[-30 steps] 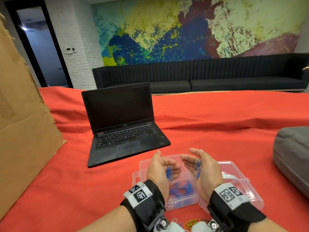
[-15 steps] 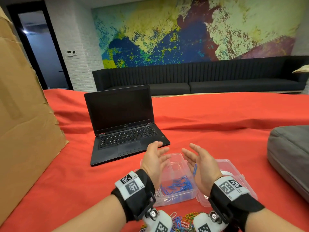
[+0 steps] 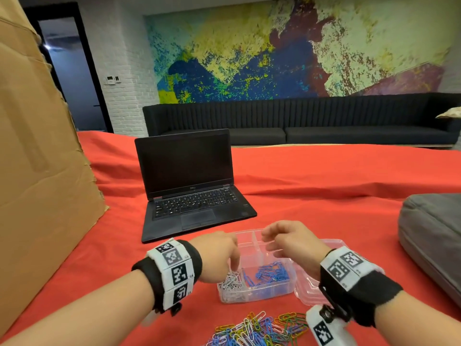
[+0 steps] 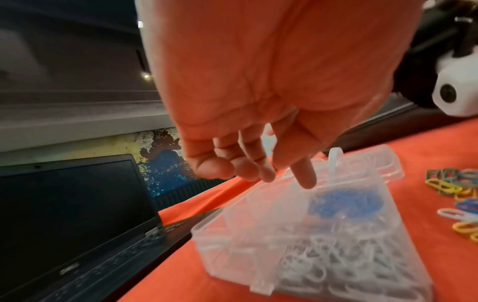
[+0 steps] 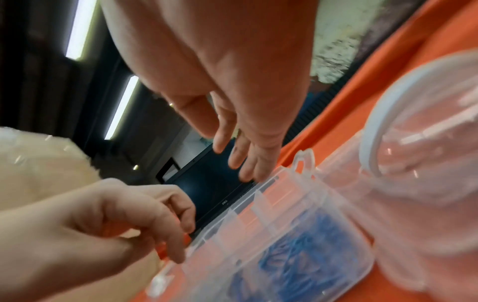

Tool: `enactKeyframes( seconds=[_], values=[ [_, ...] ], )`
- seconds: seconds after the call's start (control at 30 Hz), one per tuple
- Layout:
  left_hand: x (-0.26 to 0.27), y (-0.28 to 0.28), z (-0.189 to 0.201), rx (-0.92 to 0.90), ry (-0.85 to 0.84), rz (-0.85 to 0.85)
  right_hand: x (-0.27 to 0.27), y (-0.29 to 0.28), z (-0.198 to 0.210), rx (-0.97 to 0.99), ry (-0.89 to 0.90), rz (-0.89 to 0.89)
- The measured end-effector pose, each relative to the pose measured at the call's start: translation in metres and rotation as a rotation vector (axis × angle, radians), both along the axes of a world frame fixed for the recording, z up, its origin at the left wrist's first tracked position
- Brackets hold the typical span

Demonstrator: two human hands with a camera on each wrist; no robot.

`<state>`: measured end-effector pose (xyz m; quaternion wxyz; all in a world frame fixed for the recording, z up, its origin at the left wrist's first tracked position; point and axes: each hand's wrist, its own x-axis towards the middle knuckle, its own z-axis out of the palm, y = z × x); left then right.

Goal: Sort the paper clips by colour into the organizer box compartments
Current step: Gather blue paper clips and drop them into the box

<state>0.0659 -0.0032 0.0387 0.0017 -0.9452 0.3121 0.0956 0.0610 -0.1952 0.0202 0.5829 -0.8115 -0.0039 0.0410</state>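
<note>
Both hands hover over the clear organizer box (image 3: 257, 294) – left hand (image 3: 218, 255) above the white clips (image 3: 230, 283), right hand (image 3: 289, 243) beyond the blue clips (image 3: 269, 272); fingers loosely curled, holding nothing – mixed clips (image 3: 259, 329) lie nearer the person

Clear organizer box (image 3: 264, 294), lid open: white clips (image 3: 230, 283) front-left compartment, blue clips (image 3: 270, 272) adjacent; mixed-colour clips (image 3: 257, 329) loose in front.

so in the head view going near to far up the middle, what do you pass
loose clips → organizer box → laptop → sofa → mural
</note>
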Motion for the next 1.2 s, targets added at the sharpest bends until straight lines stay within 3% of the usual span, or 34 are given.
enactKeyframes(
  seconds=[0.17,0.27,0.43,0.67,0.83,1.1,1.2],
  values=[
    [-0.002,0.011,-0.009,-0.002,0.099,-0.037,-0.011,0.007,0.004,-0.836,-0.060,0.454],
    [-0.001,0.014,-0.014,0.013,0.085,-0.054,-0.009,0.021,-0.003,-1.039,-0.056,0.580],
    [0.001,0.021,-0.020,-0.027,0.087,-0.058,0.006,0.033,-0.018,-1.069,0.004,0.579],
    [0.000,0.019,-0.023,0.077,0.114,-0.101,0.006,0.026,-0.009,-0.904,0.111,0.599],
    [0.000,0.017,-0.023,0.183,0.105,-0.147,0.001,0.024,-0.015,-1.037,0.150,0.579],
    [0.000,0.017,-0.019,0.206,-0.060,-0.252,-0.003,0.017,-0.018,-1.114,0.040,0.640],
    [0.000,0.019,-0.020,0.207,-0.045,-0.312,-0.003,0.017,-0.017,-1.102,0.026,0.649]
  ],
)
